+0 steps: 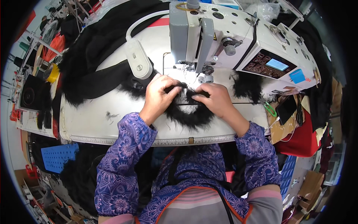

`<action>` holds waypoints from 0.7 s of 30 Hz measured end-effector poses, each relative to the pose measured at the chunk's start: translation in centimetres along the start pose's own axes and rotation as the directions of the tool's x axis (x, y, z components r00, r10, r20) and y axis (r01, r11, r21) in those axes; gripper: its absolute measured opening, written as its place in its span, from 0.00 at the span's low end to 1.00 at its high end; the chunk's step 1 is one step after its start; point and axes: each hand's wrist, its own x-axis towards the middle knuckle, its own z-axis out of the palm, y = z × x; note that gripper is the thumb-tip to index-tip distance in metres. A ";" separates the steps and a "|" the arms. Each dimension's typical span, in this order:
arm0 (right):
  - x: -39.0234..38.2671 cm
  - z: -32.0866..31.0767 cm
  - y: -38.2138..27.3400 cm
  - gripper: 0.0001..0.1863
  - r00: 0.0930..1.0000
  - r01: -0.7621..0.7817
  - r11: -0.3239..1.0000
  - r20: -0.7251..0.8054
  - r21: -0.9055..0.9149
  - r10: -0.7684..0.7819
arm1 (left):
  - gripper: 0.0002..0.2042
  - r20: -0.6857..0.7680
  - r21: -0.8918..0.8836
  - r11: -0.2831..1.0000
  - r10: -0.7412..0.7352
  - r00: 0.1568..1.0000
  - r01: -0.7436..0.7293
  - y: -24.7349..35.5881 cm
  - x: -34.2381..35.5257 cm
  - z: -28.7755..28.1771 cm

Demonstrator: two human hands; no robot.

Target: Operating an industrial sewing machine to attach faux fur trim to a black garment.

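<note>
I see left hand (159,93) and right hand (216,98), both pinched closed on black fur (192,116), near the counter's (93,123) front edge.

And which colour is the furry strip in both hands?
Black; the furry strip shows best in the head view.

The fur strip (192,117) is deep black, soft and shaggy, with long loose hairs sticking out raggedly along its edge. It is bent into a small loop, rounded on the side nearest the person, with a pale gap showing in its middle. The lower curve rests on the white table (89,123), while the upper part is pinched at the fingertips of the left hand (160,93) and the right hand (216,99), close under the sewing machine's head. Fingers partly hide that upper stretch.
</note>
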 end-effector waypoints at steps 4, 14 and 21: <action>1.4 1.8 2.3 0.12 0.979 0.190 0.982 -0.079 -0.005 -0.189 | 0.08 0.020 0.033 0.999 -0.030 0.999 0.029 -1.7 0.1 1.1; 1.5 1.8 2.1 0.12 0.966 0.249 0.967 -0.053 -0.059 -0.252 | 0.08 0.098 0.055 0.998 -0.002 0.995 -0.003 -1.8 0.5 1.3; 1.7 2.2 2.0 0.12 0.954 0.280 0.957 -0.089 -0.079 -0.286 | 0.08 0.153 0.062 0.993 0.089 0.984 -0.100 -1.7 0.6 1.1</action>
